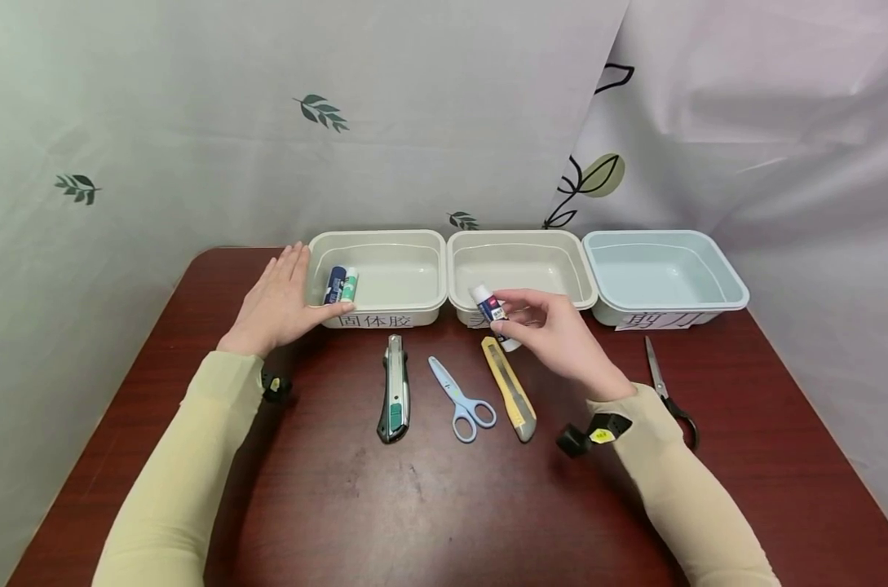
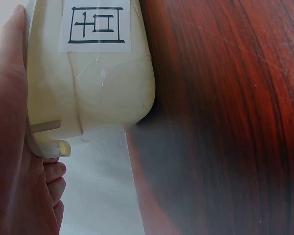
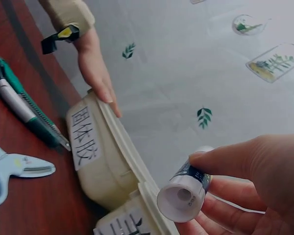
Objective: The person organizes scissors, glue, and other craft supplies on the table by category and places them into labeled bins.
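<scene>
My right hand (image 1: 557,334) pinches a glue stick (image 1: 490,306) with a dark blue label and white ends, above the front rim of the middle bin (image 1: 520,238). In the right wrist view, the hollow white end of the glue stick (image 3: 181,198) faces the camera. My left hand (image 1: 278,302) rests on the near left corner of the left cream bin (image 1: 385,238), fingers straight and thumb along its front rim. Two glue sticks lie inside that bin: one dark blue (image 1: 334,285), one green and white (image 1: 350,285).
In front of the bins lie a green-and-black utility knife (image 1: 395,391), light blue scissors (image 1: 460,399) and a yellow box cutter (image 1: 510,387). Black-handled scissors (image 1: 656,371) lie partly behind the right forearm. A pale blue bin (image 1: 664,238) stands at the right, against the curtain.
</scene>
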`<state>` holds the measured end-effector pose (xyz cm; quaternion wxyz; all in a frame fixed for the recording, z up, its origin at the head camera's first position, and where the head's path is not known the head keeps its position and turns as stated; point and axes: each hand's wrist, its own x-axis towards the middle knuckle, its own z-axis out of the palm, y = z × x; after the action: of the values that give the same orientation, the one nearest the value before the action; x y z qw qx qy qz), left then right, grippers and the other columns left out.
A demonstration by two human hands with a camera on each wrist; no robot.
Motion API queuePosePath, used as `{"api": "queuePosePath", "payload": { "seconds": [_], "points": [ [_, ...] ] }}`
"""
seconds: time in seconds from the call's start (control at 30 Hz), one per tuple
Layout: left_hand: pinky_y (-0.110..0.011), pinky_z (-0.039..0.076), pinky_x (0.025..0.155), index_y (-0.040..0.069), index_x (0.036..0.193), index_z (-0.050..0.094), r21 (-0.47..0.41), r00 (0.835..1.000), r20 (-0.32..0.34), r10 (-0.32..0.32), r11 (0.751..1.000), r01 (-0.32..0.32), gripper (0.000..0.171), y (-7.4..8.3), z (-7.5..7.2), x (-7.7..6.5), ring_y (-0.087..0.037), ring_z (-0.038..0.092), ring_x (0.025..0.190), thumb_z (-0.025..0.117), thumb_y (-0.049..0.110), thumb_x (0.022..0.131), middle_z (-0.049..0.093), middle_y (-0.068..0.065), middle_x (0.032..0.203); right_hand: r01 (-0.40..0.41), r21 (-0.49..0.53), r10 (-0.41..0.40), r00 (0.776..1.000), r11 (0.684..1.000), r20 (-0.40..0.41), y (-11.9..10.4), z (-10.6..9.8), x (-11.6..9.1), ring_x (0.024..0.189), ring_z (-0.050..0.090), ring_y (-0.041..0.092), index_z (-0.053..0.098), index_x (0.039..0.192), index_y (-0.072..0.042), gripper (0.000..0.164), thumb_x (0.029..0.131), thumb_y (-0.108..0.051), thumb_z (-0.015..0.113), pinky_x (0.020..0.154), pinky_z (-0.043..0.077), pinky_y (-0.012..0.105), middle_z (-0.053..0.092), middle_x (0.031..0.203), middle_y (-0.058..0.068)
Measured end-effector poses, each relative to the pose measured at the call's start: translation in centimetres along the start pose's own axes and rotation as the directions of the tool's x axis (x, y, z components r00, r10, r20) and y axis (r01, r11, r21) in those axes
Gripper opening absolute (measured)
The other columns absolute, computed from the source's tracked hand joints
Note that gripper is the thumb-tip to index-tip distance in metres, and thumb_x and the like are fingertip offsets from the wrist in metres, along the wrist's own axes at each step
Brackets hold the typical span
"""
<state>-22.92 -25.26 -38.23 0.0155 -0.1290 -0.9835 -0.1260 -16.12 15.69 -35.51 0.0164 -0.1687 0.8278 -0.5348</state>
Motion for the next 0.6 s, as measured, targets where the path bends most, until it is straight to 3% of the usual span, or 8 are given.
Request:
{"api": "queuePosePath", "payload": {
  "seconds": [0.43, 0.6],
  "points": [
    [-0.045, -0.003, 0.123, -0.007, 0.16, 0.006, 0.002, 1.0, 0.001, 0.004, 1.0, -0.004, 0.125, -0.1, -0.1, 0.0, -0.038, 0.004, 0.154, 0.055, 0.081, 0.085, 0.008, -0.028, 0.165, -0.081, 0.152, 0.084, 0.996, 0.985, -0.015, -0.6, -0.2, 2.9, 0.085, 0.07, 0.018, 0.068, 0.133, -0.005, 0.044, 0.091, -0.012, 0.078, 0.07, 0.054, 0.023, 0.069, 0.11, 0.014],
    [-0.045, -0.003, 0.123, -0.007, 0.16, 0.006, 0.003, 1.0, 0.003, 0.006, 1.0, -0.006, 0.125, -0.1, 0.0, 0.0, -0.038, 0.004, 0.154, 0.055, 0.081, 0.085, 0.007, -0.028, 0.165, -0.104, 0.154, 0.108, 0.994, 0.983, -0.019, -0.6, -0.2, 3.9, 0.084, 0.068, 0.017, 0.068, 0.134, -0.007, 0.045, 0.091, -0.016, 0.079, 0.069, 0.051, 0.022, 0.068, 0.112, 0.013]
  ]
}}
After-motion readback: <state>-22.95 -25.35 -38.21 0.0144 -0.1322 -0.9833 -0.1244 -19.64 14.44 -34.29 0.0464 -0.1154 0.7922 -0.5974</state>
